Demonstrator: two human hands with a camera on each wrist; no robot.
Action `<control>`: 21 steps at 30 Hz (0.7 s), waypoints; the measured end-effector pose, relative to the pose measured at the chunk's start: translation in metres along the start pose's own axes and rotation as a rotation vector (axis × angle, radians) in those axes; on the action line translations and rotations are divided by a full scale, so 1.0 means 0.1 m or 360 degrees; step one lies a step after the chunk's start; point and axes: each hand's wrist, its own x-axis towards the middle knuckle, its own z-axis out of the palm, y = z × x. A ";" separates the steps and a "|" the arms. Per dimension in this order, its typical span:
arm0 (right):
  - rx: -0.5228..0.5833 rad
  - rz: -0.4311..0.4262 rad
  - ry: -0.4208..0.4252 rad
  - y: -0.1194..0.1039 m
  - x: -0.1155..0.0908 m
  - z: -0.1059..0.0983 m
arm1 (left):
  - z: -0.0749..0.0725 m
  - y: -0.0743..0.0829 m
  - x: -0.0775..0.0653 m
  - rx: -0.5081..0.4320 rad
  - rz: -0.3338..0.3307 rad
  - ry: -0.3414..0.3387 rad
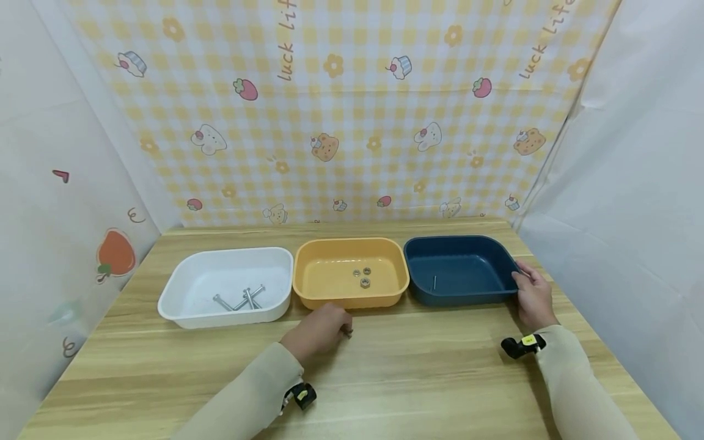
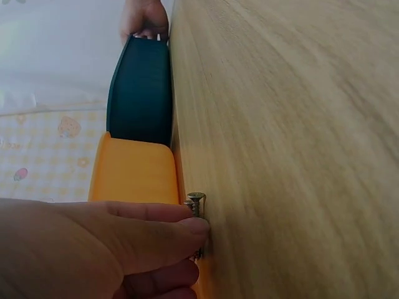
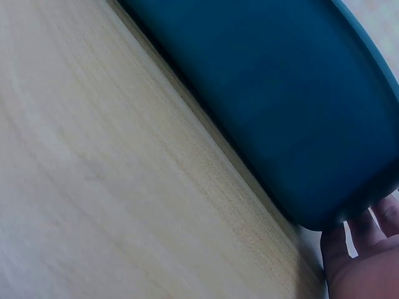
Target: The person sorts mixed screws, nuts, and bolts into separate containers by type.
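Note:
My left hand [image 1: 321,330] is just in front of the yellow tray [image 1: 352,302], low over the table. Its thumb and fingers pinch small countersunk screws [image 2: 196,198]; at least two heads show in the left wrist view, and the fingers hide the rest. At the far right, my right hand [image 1: 535,299] holds the right end of the dark blue tray [image 1: 462,299]. Its thumb is at the rim, and its fingers [image 3: 365,233] touch the outer wall. Inside that tray lies a thin screw [image 1: 435,282], with another tiny piece beside it.
Three nuts, one of them a hex nut [image 1: 365,283], lie in the yellow tray. The white tray [image 1: 225,321] on the left contains several long bolts [image 1: 249,298]. All three trays stand in a row on the wooden table [image 1: 407,373], before a checked cloth [image 1: 352,183].

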 end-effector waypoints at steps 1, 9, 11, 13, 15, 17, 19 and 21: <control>0.0001 -0.0007 -0.0014 0.00 0.00 0.00 | 0.00 0.00 0.00 -0.0011 -0.0009 -0.0005; -0.0004 -0.0054 -0.0082 0.02 -0.01 -0.03 | 0.01 -0.02 0.01 -0.0059 -0.0057 -0.0056; -0.0004 -0.0050 -0.0083 0.02 -0.01 -0.03 | 0.02 -0.01 0.01 -0.0056 -0.0080 -0.0088; -0.0008 -0.0043 -0.0078 0.02 -0.01 -0.03 | 0.02 0.00 0.01 -0.0042 -0.0097 -0.0124; -0.0014 -0.0037 -0.0076 0.02 -0.01 -0.03 | 0.02 0.02 0.02 -0.0024 -0.0097 -0.0143; -0.0013 -0.0032 -0.0074 0.01 -0.02 -0.02 | 0.02 0.04 0.03 -0.0031 -0.0088 -0.0147; -0.0023 -0.0030 -0.0075 0.01 -0.02 -0.02 | 0.01 0.06 0.06 -0.0066 -0.0073 -0.0138; -0.0030 -0.0033 -0.0079 0.01 -0.02 -0.02 | 0.00 0.09 0.10 -0.0109 -0.0046 -0.0111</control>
